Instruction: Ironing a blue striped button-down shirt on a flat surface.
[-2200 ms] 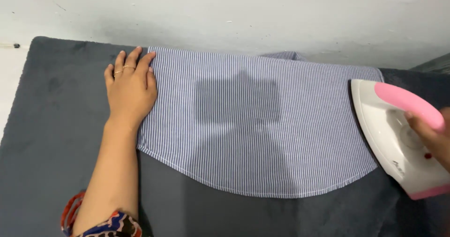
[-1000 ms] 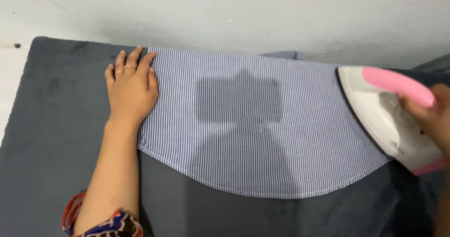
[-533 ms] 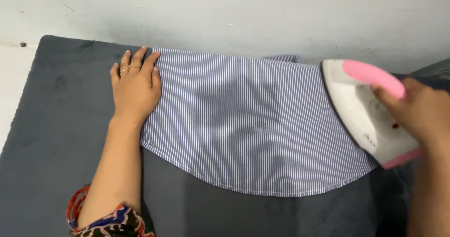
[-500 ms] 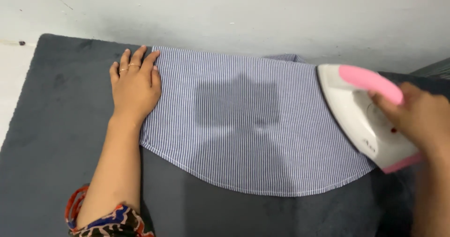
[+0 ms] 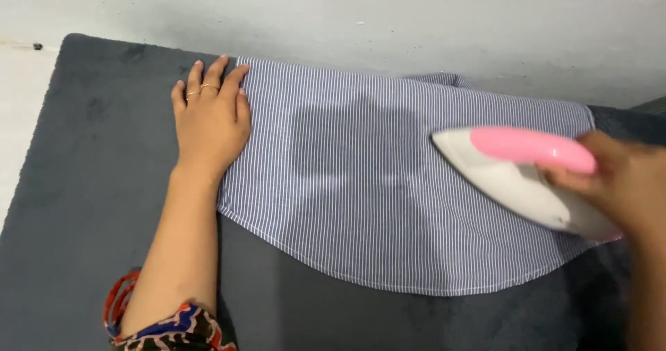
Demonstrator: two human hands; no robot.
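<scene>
A blue-and-white striped cloth [image 5: 361,184] is laid flat on a dark grey padded surface [image 5: 83,205], its straight edge toward the wall and its curved hem toward the wearer. A white iron with a pink handle [image 5: 517,170] is set on the cloth's right portion, nose pointed left. The handle is gripped from the rear by the right hand [image 5: 617,181], fingers closed round it; the outline is blurred. The left hand [image 5: 211,122] is spread flat, fingers released, on the cloth's left edge, half on the padding, and holds nothing.

A darker patch is noted across the cloth's middle; whether it is damp or shadow cannot be told. The visible fabric is largely free of creases. It is judged that pressing is under way, with the right part covered and the centre and left part not yet reached. A small bunched fold [image 5: 444,79] remains at the far edge.
</scene>
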